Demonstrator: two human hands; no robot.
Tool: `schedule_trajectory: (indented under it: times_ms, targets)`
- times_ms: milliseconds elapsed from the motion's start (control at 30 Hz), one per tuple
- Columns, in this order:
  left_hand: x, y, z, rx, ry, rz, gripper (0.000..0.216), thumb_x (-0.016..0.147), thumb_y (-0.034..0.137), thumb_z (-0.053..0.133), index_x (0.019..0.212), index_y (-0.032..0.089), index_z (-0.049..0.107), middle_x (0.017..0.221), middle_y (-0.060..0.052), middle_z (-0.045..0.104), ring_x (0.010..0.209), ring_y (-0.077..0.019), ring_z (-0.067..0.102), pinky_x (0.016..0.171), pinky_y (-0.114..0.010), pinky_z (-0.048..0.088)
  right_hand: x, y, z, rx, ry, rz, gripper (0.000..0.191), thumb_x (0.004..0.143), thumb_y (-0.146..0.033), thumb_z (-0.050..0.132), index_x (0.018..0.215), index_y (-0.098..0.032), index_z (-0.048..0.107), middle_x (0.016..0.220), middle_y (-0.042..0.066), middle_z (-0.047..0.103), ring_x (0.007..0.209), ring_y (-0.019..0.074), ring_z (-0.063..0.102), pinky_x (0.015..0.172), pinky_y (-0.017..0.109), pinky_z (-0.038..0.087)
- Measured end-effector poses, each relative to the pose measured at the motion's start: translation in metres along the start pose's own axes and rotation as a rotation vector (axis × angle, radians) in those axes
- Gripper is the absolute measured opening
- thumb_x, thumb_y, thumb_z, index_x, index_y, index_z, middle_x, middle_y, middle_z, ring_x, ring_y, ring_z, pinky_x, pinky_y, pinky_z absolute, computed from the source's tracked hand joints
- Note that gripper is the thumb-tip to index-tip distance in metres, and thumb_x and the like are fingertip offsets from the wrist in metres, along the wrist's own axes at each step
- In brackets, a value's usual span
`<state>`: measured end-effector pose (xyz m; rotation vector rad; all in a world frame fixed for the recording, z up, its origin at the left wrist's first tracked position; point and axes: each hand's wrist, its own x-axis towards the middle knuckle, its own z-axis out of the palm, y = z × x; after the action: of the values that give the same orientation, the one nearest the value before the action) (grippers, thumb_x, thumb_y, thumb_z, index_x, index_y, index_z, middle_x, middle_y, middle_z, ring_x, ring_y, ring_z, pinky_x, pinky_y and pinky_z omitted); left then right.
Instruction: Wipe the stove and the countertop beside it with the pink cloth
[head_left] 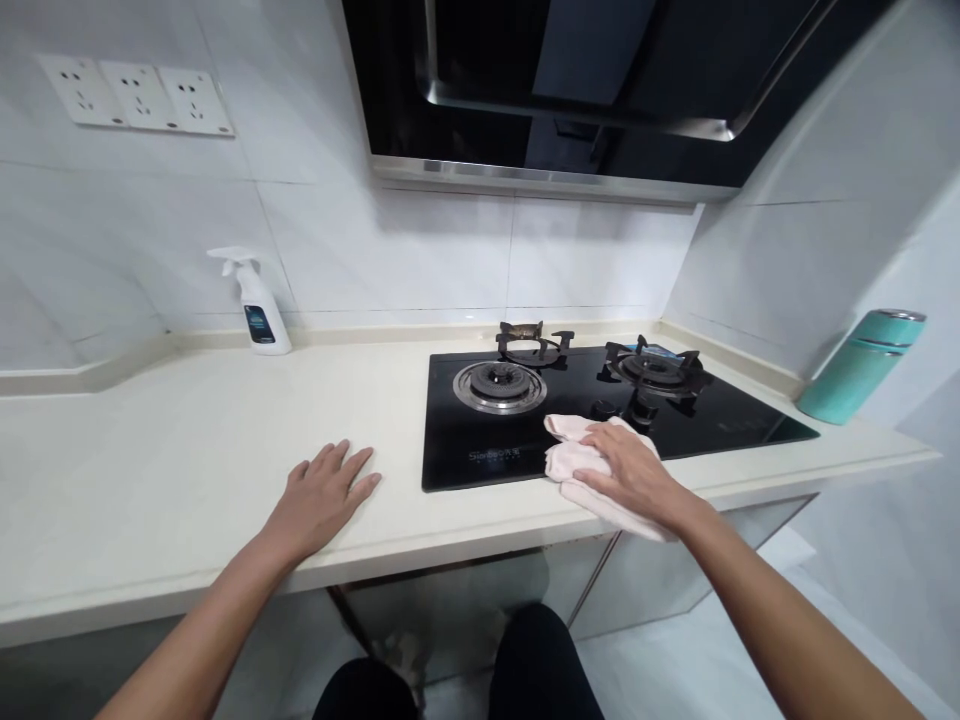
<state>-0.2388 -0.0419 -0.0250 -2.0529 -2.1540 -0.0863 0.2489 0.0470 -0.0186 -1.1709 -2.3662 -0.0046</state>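
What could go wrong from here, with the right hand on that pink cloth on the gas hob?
The right hand presses the pink cloth close to the black control knobs of the gas hob, so it might knock a knob and turn it. The cloth could also catch on the black pan support of the right burner, just beyond the knobs.

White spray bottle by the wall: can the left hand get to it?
Probably yes: the left hand lies on the countertop, and nothing stands between it and the white spray bottle.
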Motion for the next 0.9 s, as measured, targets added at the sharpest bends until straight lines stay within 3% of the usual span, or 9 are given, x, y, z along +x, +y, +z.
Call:
schedule_trajectory:
  times_ms: [267, 467, 533, 633, 767, 900]
  targets:
    - [0.0, -0.001, 0.001, 0.006, -0.011, 0.007, 0.064, 0.106, 0.052, 0.028, 0.161, 0.025, 0.044, 0.169, -0.014, 0.037, 0.158, -0.0356, 0.029, 0.12, -0.055, 0.033, -0.038, 0.097, -0.031, -0.071, 0.127, 0.358, 0.047, 0.085, -0.048, 0.059, 0.124, -0.023, 0.064, 0.122, 0.013, 0.067, 0.112, 0.0327, 0.063, 0.1, 0.045, 0.05]
    - [0.0, -0.001, 0.002, -0.021, -0.015, 0.004, 0.064, 0.105, 0.05, 0.03, 0.161, 0.023, 0.045, 0.17, -0.015, 0.036, 0.158, -0.0371, 0.028, 0.12, -0.057, 0.033, -0.035, 0.165, -0.038, -0.355, 0.144, 0.563, 0.055, 0.09, -0.043, 0.057, 0.138, -0.017, 0.06, 0.135, 0.024, 0.058, 0.13, 0.041, 0.052, 0.105, 0.051, 0.045]
    - [0.0, -0.002, 0.002, -0.035, -0.004, 0.012, 0.064, 0.105, 0.05, 0.03, 0.16, 0.023, 0.046, 0.169, -0.016, 0.037, 0.158, -0.0379, 0.029, 0.12, -0.058, 0.034, -0.025, 0.176, -0.038, -0.478, 0.08, 0.647, 0.057, 0.094, -0.051, 0.054, 0.139, -0.017, 0.061, 0.132, 0.026, 0.057, 0.124, 0.0451, 0.055, 0.099, 0.056, 0.046]
    - [0.001, -0.003, 0.003, -0.048, 0.026, 0.031, 0.064, 0.104, 0.051, 0.03, 0.157, 0.022, 0.049, 0.166, -0.016, 0.042, 0.156, -0.0388, 0.031, 0.118, -0.059, 0.036, -0.006, 0.183, -0.039, -0.551, -0.026, 0.647, 0.056, 0.099, -0.056, 0.047, 0.138, -0.018, 0.062, 0.123, 0.026, 0.06, 0.112, 0.0444, 0.061, 0.092, 0.057, 0.047]
    - [0.001, -0.005, 0.006, -0.053, 0.063, 0.039, 0.063, 0.103, 0.051, 0.031, 0.154, 0.022, 0.053, 0.163, -0.017, 0.046, 0.154, -0.0388, 0.034, 0.117, -0.058, 0.037, 0.021, 0.187, -0.035, -0.475, -0.03, 0.621, 0.048, 0.099, -0.049, 0.052, 0.133, -0.018, 0.065, 0.119, 0.024, 0.062, 0.108, 0.0409, 0.064, 0.089, 0.051, 0.049]
    - [0.003, -0.004, 0.006, -0.058, 0.091, 0.034, 0.061, 0.102, 0.052, 0.031, 0.151, 0.024, 0.055, 0.159, -0.015, 0.05, 0.151, -0.0372, 0.039, 0.115, -0.056, 0.038, 0.05, 0.191, -0.026, -0.384, -0.005, 0.59, 0.037, 0.094, -0.029, 0.058, 0.128, -0.017, 0.068, 0.116, 0.022, 0.067, 0.103, 0.0325, 0.068, 0.088, 0.04, 0.048]
